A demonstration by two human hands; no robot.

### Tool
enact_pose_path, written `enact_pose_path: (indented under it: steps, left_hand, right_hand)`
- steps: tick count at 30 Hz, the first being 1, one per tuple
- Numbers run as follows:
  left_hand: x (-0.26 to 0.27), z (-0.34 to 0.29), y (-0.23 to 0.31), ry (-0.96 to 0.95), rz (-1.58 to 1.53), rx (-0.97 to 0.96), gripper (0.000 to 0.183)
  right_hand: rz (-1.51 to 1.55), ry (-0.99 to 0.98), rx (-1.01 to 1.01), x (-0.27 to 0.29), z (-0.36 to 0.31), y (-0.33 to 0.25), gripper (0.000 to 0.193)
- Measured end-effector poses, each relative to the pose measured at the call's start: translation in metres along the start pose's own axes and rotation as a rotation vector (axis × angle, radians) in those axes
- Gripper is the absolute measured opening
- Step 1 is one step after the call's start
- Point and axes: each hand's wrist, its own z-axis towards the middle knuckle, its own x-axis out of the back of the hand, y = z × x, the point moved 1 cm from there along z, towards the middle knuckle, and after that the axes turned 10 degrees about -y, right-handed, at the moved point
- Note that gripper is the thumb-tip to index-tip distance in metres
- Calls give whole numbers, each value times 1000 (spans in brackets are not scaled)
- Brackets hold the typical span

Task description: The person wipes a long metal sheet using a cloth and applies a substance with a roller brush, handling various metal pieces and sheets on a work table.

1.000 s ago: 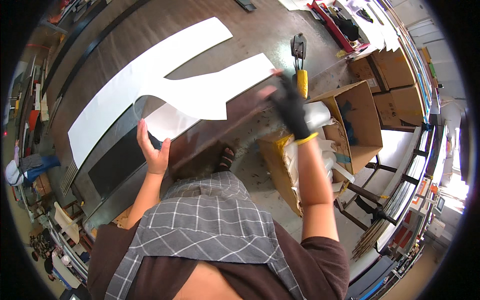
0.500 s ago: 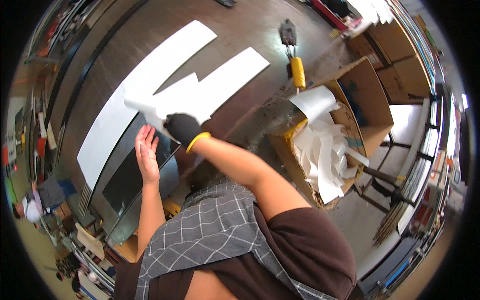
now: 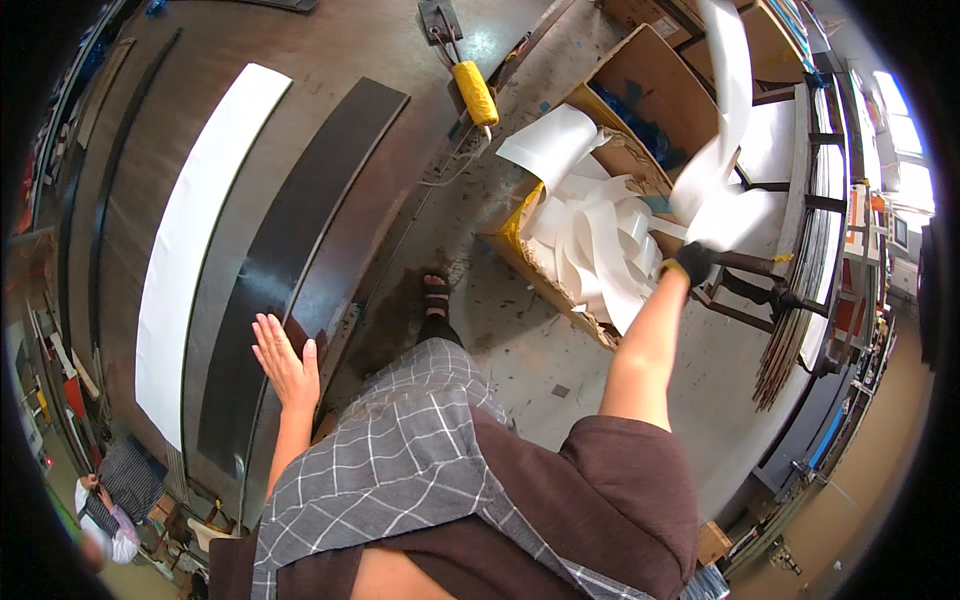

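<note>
1. at the table's edge, the bare left hand [image 3: 288, 368] lies flat, fingers stretched out and gripping nothing – its fingertips over the near edge of a dark curved panel [image 3: 318, 190], probably to steady it or to lean on; firm contact is hard to confirm.
2. out to the right, the black-gloved right hand [image 3: 695, 262] is blurred but looks closed on the lower end of a long white film [image 3: 734, 85], which loops upward through the air. the arm is stretched well out, likely because so long and limp a piece needs room.
3. the dark panel rests on the brown worktop [image 3: 335, 45], smooth and faintly glossy, bowed like a shallow arc, its surface bare of white.
4. beyond it, apart and roughly parallel, lies a white curved panel [image 3: 205, 235] – matt, faintly rippled toward its lower end. the spacing presumably keeps the two from rubbing.
5. beside the table, a worn carton [image 3: 522, 250] brims with curling white strips [image 3: 585, 235], seemingly placed within arm's reach to keep loose pieces together.
6. farther along the worktop sits a tool with a yellow-wrapped handle [image 3: 474, 92].
</note>
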Motion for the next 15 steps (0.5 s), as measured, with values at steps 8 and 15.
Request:
enact_pose_path:
  steps: [8, 15]
  left_hand:
    - [19, -29, 2, -15, -43, 23, 71]
    - [13, -151, -92, 67, 67, 348, 61]
  right_hand:
    - [53, -680, -56, -106, -160, -78, 89]
    - [709, -393, 736, -18, -137, -344, 92]
